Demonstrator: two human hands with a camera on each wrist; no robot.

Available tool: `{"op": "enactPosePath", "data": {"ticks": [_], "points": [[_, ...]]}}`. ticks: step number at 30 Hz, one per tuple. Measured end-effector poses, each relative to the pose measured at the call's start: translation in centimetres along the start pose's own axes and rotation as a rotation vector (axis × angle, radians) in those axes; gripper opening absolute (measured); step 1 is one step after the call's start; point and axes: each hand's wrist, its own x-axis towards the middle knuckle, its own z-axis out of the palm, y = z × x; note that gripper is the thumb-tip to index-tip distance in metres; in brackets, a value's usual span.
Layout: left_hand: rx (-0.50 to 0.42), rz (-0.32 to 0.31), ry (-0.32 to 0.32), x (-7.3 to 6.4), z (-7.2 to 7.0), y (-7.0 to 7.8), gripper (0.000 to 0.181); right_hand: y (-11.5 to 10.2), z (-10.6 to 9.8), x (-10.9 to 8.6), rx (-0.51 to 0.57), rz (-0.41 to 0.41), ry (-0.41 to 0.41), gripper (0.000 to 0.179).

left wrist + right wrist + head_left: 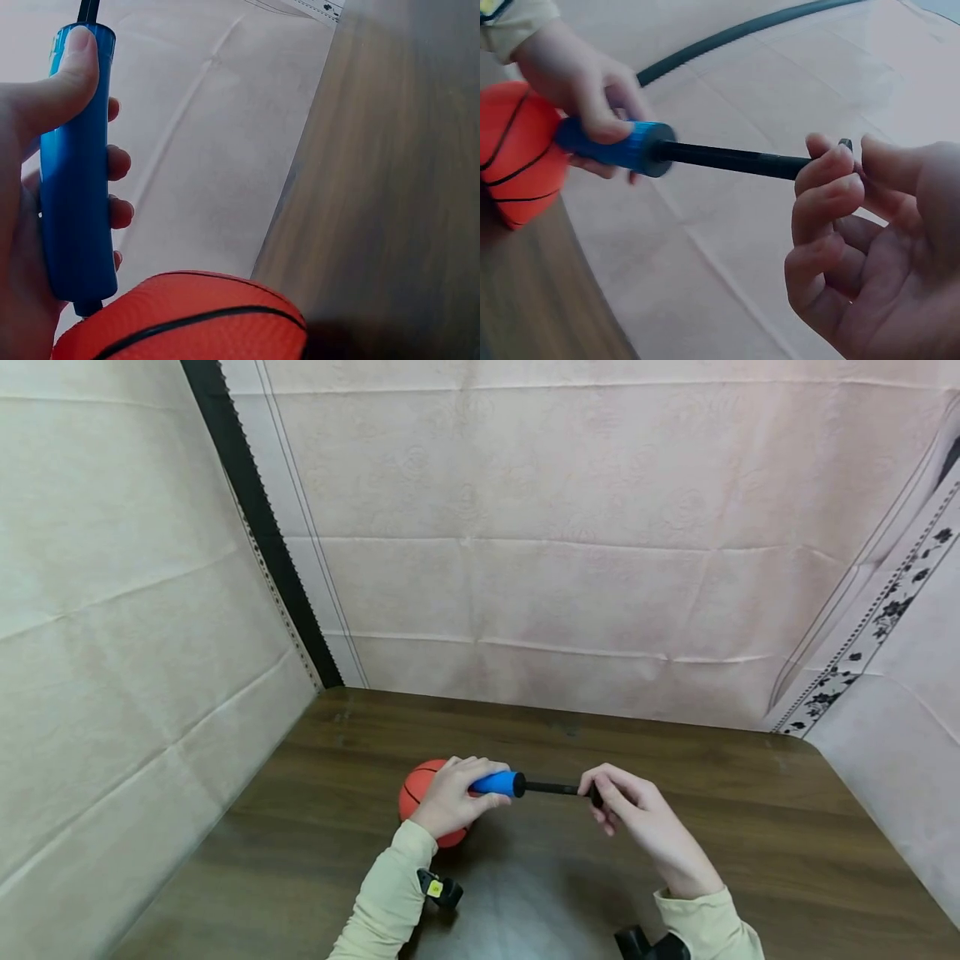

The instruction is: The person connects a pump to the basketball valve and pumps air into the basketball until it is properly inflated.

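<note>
My left hand [456, 797] grips the blue barrel of a small hand pump [75, 180], its thumb along the barrel. The pump's nozzle end meets an orange-red toy basketball [202, 319] with black lines; the needle itself is mostly hidden. From the other end of the barrel a black rod [735, 159] stands drawn out to the right. My right hand [637, 814] pinches the black handle at the rod's end between thumb and fingers. The ball [423, 789] rests on the table, partly behind the left hand.
The brown wood-grain table [337, 827] carries the ball. Pale cloth [585, 527] hangs behind the table's far edge and at both sides. Dark wrist cameras [442, 889] are strapped at the two sleeves.
</note>
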Motion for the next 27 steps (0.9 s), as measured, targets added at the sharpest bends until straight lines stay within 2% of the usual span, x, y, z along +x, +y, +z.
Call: {"op": "enactPosePath", "data": {"ticks": [3, 8, 12, 17, 21, 27], "points": [[-0.021, -0.007, -0.033, 0.0, -0.2, 0.0, 0.041, -0.1, -0.4, -0.2, -0.034, -0.024, -0.011, 0.024], [-0.067, -0.046, -0.119, -0.2, -0.8, 0.1, 0.040, 0.0, -0.4, -0.2, -0.048, -0.016, -0.056, 0.018], [-0.051, -0.046, -0.170, -0.2, -1.0, 0.2, 0.040, 0.1, -0.3, -0.2, -0.035, -0.030, -0.079, 0.016], [-0.040, -0.031, -0.184, -0.1, -0.8, 0.4, 0.039, 0.4, 0.0, 0.0, -0.033, -0.049, -0.110, 0.017], [-0.041, -0.010, -0.182, 0.0, -0.6, 0.7, 0.039, 0.8, 1.1, 0.6, -0.048, -0.041, -0.161, 0.019], [0.027, 0.074, -0.186, 0.2, -0.4, 1.3, 0.037, 1.4, 3.4, 1.5, -0.152, -0.032, -0.174, 0.022]]}}
